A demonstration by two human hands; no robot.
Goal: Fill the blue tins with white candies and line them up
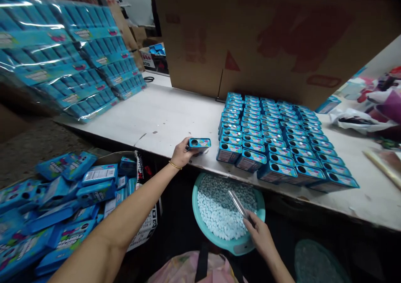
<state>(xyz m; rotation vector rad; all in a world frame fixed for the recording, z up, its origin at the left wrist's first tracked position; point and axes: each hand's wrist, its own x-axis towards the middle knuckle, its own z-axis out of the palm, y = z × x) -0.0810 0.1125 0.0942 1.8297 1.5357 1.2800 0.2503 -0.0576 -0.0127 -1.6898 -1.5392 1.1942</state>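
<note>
My left hand is closed around a small blue box with a round dark hole in its top, at the front edge of the white table. My right hand grips a slim, shiny silvery tube, tilted above a turquoise basin. Many small pale-blue pellets fill the basin, which sits below the table edge. To the right of my left hand, rows of similar blue boxes stand upright, their holes facing up.
A carton at lower left holds loose blue boxes. Plastic-wrapped display packs stand at the table's left. A big cardboard box rises behind the rows. Black scissors lie at the back; plastic bags lie at right.
</note>
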